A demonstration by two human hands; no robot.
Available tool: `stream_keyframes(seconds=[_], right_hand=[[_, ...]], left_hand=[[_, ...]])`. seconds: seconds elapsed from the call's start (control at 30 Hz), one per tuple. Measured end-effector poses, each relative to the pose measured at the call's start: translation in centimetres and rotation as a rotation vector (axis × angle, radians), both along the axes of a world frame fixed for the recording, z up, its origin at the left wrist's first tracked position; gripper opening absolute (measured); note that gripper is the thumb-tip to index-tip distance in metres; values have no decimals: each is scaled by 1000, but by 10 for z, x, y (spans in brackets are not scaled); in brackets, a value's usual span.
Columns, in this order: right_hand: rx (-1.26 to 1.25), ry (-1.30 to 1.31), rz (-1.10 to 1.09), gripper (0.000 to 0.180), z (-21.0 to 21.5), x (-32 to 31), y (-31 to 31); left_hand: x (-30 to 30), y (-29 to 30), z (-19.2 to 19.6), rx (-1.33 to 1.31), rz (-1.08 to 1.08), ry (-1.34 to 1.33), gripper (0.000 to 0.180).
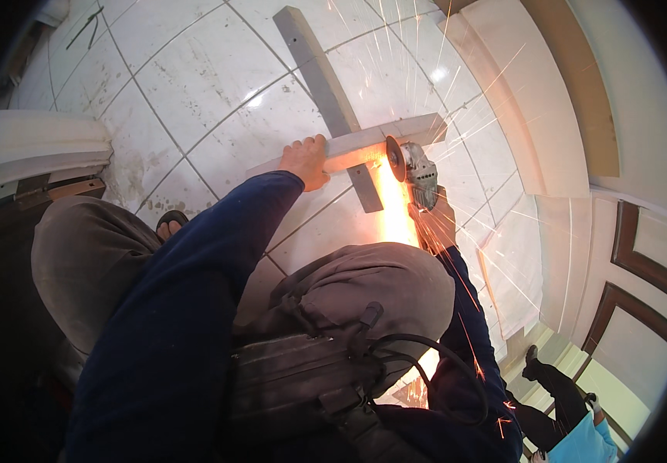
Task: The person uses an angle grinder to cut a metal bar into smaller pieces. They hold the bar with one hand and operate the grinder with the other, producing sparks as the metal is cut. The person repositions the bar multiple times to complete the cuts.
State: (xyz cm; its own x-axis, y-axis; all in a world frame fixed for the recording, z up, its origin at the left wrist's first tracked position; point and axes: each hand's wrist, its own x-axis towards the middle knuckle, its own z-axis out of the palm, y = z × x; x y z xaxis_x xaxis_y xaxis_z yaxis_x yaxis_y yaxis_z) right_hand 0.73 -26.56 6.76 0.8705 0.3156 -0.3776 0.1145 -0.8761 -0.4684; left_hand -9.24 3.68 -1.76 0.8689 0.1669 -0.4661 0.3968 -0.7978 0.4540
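- Grinder [424, 184] above the white tiles [194, 73], its body gripped by the crouching person's right hand [440, 218]; glare hides some of that hand.
- Disc [396, 158] on the grinder's left side, standing on edge at the near side of a grey bar [349, 143]; from where I stand I cannot tell how deep it sits.
- The bar lies just past the grinder, reaching out to its left and right.
- Left hand [305, 162], left of the grinder, is clasped over the bar.
- Dark strut [314, 65] crossing under the bar, left of the grinder: long end pointing away, short end toward the person.
- Sparks [394, 204] pour brightly from the disc toward the knee [387, 282], with thin streaks beyond and right of the grinder.
- Navy sleeves [194, 262] reach forward to the bar and grinder.
- Another person [580, 445] in a light-blue top, well apart from the grinder, back and to its right.
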Motion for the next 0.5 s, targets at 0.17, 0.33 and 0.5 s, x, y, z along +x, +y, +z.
stream_keyframes(seconds=[0.17,0.33,0.5], right_hand=[[-95,-57,22,64,-8,7,-3],[-85,-63,25,62,-16,10,-6],[-128,16,-3,63,10,2,14]], left_hand=[[2,-2,2,-11,5,-3,69],[1,-2,1,-4,-6,-31,72],[-4,0,-5,11,13,-24,73]])
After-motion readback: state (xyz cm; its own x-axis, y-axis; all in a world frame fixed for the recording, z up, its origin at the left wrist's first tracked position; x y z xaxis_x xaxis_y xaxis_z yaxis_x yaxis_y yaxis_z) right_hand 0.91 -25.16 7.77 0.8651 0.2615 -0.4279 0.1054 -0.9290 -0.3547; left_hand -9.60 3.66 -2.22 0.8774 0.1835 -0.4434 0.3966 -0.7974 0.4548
